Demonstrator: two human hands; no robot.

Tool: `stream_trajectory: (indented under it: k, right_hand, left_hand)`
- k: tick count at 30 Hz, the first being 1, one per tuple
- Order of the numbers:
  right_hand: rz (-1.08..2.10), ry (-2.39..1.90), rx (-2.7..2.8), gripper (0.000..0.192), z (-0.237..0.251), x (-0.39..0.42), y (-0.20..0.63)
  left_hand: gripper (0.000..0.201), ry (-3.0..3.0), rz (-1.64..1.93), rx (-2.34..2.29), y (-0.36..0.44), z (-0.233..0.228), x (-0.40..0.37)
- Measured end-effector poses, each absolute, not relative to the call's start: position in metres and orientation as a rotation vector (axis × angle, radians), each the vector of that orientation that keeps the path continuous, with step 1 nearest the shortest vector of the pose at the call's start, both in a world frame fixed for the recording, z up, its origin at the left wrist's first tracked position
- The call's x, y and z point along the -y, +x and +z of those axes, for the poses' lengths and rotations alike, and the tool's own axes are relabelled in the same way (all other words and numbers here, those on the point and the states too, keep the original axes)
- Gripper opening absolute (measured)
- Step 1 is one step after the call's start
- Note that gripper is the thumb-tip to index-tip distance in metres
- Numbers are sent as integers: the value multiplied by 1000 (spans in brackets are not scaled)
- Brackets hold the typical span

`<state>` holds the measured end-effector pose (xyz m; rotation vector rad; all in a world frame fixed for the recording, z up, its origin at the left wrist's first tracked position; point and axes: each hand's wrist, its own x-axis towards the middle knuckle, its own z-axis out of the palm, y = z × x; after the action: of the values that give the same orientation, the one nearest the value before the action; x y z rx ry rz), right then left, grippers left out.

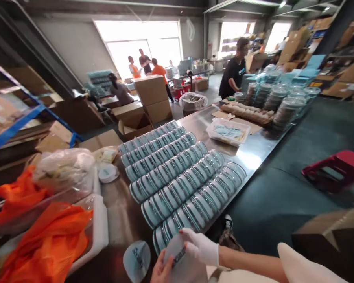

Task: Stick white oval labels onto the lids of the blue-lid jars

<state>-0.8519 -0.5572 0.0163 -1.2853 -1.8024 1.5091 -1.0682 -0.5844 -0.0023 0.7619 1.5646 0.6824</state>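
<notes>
**Both hands on a round lid at the table's near edge**

At about 6 o'clock in the head view, the right hand (201, 247), in a white glove, pinches the upper rim of a pale round lid (181, 261) with dark lettering. The bare left hand (162, 272) grips the same lid from below, its fingers closed against the lower edge. Just beside the lid, at 7 o'clock, a second lid (136, 260) of the same kind lies flat on the steel table (120, 220).

Just beyond the hands, running toward 12 o'clock, six long rows of clear round containers (177, 184) with pale blue bands lie on their sides, packed edge to edge. At 9 o'clock sits a white tray (102, 232) holding orange cloth (47, 243) and a plastic bag (65, 167). Toward 1 o'clock are a shallow bin (228, 131) and tall stacks of containers (283, 106), where a person in a black shirt (234, 76) stands. A red stool (336, 169) is at 3 o'clock.
</notes>
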Motion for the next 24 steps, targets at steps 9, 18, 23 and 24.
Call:
stream_trajectory:
  k: [9, 18, 23, 24]
  right_hand:
    - [1347, -1816, 1486, 64, 24, 608, -750]
    - [1057, -1878, 1165, 33, 54, 587, -650]
    - [1283, -1865, 1071, 39, 60, 572, -562]
    - [1260, -1875, 1037, 41, 59, 569, -543]
  left_hand:
    - [62, 1052, 427, -1095, -979, -10, 512]
    - [32, 1695, 240, -1223, -858, 59, 472]
    - [28, 1675, 309, -1090, -825, 69, 447]
    - [28, 1627, 298, -1004, -826, 68, 441]
